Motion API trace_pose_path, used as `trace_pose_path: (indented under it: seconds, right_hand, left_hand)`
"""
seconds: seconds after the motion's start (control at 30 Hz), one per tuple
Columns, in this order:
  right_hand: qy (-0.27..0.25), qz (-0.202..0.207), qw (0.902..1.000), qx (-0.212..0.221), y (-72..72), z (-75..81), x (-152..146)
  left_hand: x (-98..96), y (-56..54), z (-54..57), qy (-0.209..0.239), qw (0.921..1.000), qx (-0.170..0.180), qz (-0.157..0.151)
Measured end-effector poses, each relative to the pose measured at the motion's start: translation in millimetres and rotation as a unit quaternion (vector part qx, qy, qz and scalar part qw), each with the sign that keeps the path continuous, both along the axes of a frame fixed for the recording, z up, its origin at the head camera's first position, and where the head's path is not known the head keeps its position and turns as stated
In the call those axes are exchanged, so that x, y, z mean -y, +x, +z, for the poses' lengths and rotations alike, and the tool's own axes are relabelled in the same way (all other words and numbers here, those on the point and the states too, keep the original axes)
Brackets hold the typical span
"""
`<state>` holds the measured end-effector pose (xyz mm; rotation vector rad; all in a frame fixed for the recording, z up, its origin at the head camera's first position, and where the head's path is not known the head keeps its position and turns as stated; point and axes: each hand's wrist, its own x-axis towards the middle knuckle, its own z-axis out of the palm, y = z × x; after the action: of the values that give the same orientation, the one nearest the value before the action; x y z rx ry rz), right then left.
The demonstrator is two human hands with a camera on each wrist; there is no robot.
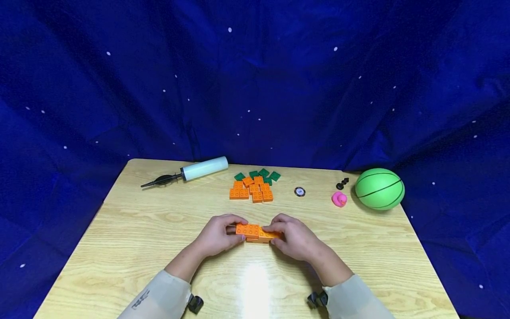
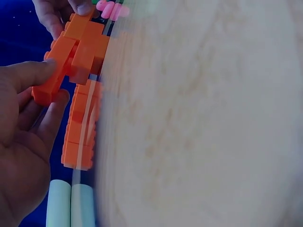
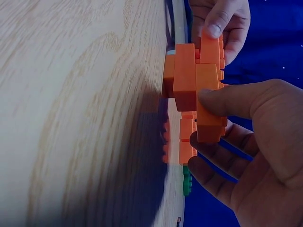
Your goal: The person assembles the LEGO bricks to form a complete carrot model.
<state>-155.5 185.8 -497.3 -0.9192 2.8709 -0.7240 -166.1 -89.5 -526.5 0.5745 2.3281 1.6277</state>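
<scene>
Close in front, both hands hold a small stack of joined orange building bricks (image 1: pixel 263 239) over the wooden table. My left hand (image 1: pixel 218 235) pinches the upper left brick (image 1: pixel 247 230) between thumb and fingers. Its thumb lies along the brick's near side in the left wrist view. My right hand (image 1: pixel 296 238) grips the upper right brick (image 3: pixel 209 101), thumb on one side and fingers round the other. Beneath these two sits a middle brick (image 3: pixel 184 75), bridging them from below. A lower brick (image 3: pixel 169 75) shows under that one, nearest the tabletop.
Behind the hands lie several loose orange bricks (image 1: pixel 256 188) and green bricks (image 1: pixel 264 173). A hand pump (image 1: pixel 205 168) lies back left on the table (image 1: pixel 131 230). Rightward are a poker chip (image 1: pixel 300 192), a pink rubber duck (image 1: pixel 339 199), a small black object (image 1: pixel 340 185) and a green ball (image 1: pixel 380 189).
</scene>
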Motion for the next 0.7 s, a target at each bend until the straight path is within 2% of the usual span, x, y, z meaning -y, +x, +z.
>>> trace_pose_path:
  seconds: [0.13, 0.2, 0.3, 0.37, 0.7]
  right_hand:
    - [0.002, -0.002, 1.0000, -0.001, 0.3, 0.1, 1.0]
    - [0.004, -0.003, 1.0000, 0.000, 0.8, 0.3, 1.3]
    - [0.007, -0.003, 1.0000, 0.002, 1.0, 0.7, 1.0]
    - [0.009, -0.003, 1.0000, 0.002, 1.2, 0.8, 0.7]
    - [0.009, 0.002, 1.0000, 0.001, 0.6, 1.6, 0.9]
  left_hand:
    - [-0.3, 0.9, -0.4, -0.018, 0.9996, -0.022, -0.006]
    - [-0.7, 1.3, -0.1, -0.044, 0.9975, -0.054, -0.009]
    - [-2.2, 0.7, 0.9, -0.086, 0.9905, -0.107, -0.011]
    - [-3.3, 0.0, 0.9, -0.103, 0.9867, -0.125, -0.011]
    - [-13.5, -2.8, 1.6, -0.120, 0.9827, -0.141, 0.005]
